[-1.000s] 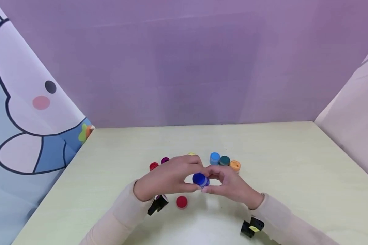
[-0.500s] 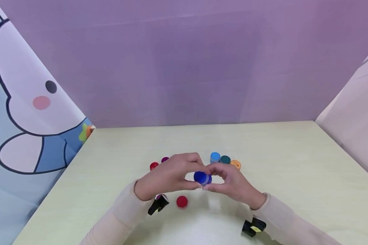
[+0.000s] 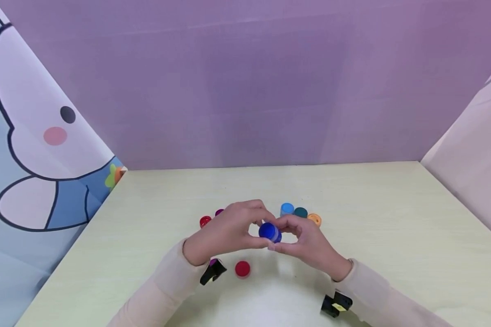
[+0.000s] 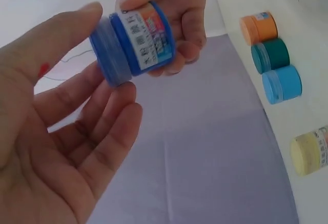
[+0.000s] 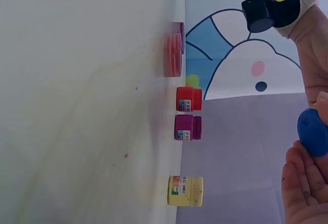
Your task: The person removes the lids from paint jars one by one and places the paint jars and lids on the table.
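Note:
A small blue paint jar is held above the table between both hands, tilted. My left hand pinches its lid end; in the left wrist view the thumb lies over the clear-edged lid and fingertips touch it from below. My right hand grips the labelled body between thumb and fingers. Lid and body sit against each other in that view. In the right wrist view only the blue jar's round end shows.
On the table stand light blue, dark green and orange jars. Red, purple and yellow jars stand left. A red lid lies nearer, with a purple piece beside the left wrist camera.
Both hands have risen slightly with the blue jar between them. The left hand's fingers have shifted a little on the lid end. The yellow jar, partly visible at first, is hidden in the head view.

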A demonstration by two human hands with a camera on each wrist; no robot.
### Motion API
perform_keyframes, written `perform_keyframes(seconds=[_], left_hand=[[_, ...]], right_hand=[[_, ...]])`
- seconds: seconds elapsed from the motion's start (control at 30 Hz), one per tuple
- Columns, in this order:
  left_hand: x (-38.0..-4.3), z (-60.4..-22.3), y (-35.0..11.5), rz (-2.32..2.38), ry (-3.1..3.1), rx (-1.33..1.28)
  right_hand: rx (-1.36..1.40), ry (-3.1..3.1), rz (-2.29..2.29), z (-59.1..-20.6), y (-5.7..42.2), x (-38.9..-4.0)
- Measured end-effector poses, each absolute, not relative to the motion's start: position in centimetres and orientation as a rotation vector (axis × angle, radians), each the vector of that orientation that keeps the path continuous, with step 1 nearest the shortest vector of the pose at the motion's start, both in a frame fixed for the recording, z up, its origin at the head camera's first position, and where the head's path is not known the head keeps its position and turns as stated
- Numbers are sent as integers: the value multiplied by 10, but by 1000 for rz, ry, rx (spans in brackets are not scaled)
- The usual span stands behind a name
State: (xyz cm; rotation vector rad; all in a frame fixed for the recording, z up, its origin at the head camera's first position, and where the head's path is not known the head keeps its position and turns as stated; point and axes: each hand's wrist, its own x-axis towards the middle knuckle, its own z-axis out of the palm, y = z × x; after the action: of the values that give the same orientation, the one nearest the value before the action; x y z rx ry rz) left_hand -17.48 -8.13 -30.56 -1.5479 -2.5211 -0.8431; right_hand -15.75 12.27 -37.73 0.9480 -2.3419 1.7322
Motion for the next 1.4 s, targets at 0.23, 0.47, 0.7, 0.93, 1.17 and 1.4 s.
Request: perform_keyframes(seconds=[0.23, 0.47, 0.7, 0.93, 1.17, 1.4], left_hand=[[-179, -301, -88, -766, -2412, -1758], [-179, -302, -88, -719, -2350, -1958], [-178, -301, -87, -708, -2360, -1986], [-177, -301, -86, -697, -2411, -1951], [-178, -303, -86, -712, -2497, -1782], [-176, -306, -83, -647, -2596, -1594]], right_hand=[[952, -2443, 1794, -375, 125, -158], [1022, -2539, 1825, -374, 127, -160], [1089, -2521, 1873, -375, 128, -160], [1092, -2524, 1871, -376, 127, -160], [1088, -2506, 1829, -377, 127, -160], [1041, -2505, 1840, -376, 126, -160]])
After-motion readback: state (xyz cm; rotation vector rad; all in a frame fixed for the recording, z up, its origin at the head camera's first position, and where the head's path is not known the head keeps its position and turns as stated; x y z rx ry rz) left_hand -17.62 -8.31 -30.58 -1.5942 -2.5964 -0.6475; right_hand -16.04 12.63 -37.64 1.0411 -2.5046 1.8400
